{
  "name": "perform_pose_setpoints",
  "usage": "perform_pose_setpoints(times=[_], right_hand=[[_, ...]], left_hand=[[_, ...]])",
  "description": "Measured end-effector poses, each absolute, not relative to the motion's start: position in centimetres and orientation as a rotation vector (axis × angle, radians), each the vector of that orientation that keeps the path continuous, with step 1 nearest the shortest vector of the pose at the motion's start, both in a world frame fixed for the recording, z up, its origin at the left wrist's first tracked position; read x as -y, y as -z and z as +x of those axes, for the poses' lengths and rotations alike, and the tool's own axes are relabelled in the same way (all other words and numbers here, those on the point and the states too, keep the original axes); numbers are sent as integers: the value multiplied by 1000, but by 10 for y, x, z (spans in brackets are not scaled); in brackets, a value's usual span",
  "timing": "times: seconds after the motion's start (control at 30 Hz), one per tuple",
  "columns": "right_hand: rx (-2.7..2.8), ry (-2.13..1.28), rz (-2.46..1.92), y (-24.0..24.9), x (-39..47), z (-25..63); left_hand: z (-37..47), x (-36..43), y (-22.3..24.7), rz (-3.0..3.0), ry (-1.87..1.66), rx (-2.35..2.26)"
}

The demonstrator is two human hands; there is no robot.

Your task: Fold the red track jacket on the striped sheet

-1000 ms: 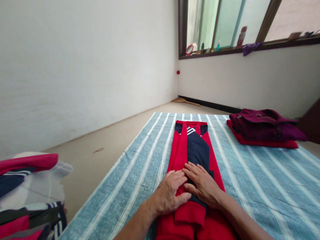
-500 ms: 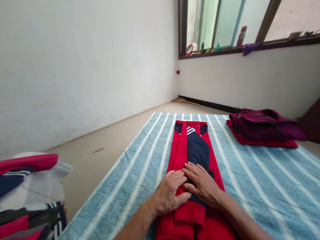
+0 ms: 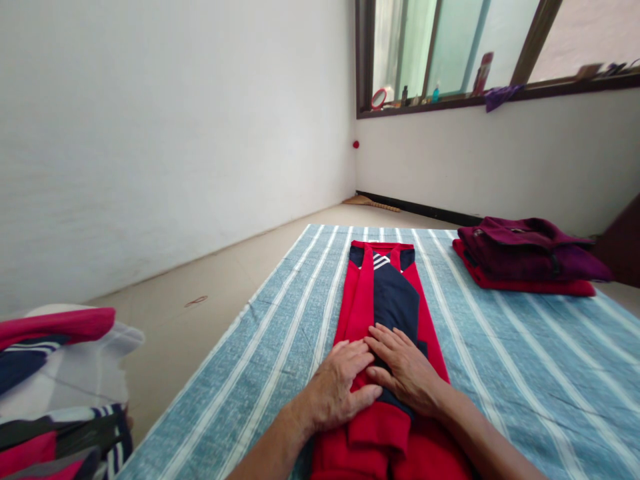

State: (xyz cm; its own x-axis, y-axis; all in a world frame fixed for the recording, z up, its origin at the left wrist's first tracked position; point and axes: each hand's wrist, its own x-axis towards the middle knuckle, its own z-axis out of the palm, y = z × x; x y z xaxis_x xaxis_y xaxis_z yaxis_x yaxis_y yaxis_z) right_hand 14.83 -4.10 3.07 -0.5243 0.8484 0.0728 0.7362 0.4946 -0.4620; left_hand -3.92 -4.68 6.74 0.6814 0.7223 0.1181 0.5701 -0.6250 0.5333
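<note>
A red and navy jacket [image 3: 395, 293] with white stripes lies lengthwise in front of me, its sides and sleeves folded inward into a long narrow strip. My left hand [image 3: 345, 380] rests flat on its red left part. Palm down, my right hand [image 3: 403, 367] lies on the navy sleeve panel, fingers stretched out. The fingertips of both hands meet near the middle of the garment. Below them a red cuff [image 3: 383, 427] shows. The near end of the jacket runs out of the bottom of the view.
A blue striped sheet [image 3: 255, 360] covers the surface under the jacket. Folded maroon and red clothes [image 3: 530, 257] are stacked at the back right. More clothes [image 3: 55, 373] lie lower left, beyond the sheet's edge. Small items, including a round mirror [image 3: 379, 99], line the windowsill.
</note>
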Motion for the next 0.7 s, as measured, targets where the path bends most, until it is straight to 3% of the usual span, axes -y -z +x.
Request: perform_pose_setpoints(times=[0.7], right_hand=[[2454, -563, -1345, -32, 41, 148]], left_hand=[[-39, 48, -68, 2425, -450, -1008]])
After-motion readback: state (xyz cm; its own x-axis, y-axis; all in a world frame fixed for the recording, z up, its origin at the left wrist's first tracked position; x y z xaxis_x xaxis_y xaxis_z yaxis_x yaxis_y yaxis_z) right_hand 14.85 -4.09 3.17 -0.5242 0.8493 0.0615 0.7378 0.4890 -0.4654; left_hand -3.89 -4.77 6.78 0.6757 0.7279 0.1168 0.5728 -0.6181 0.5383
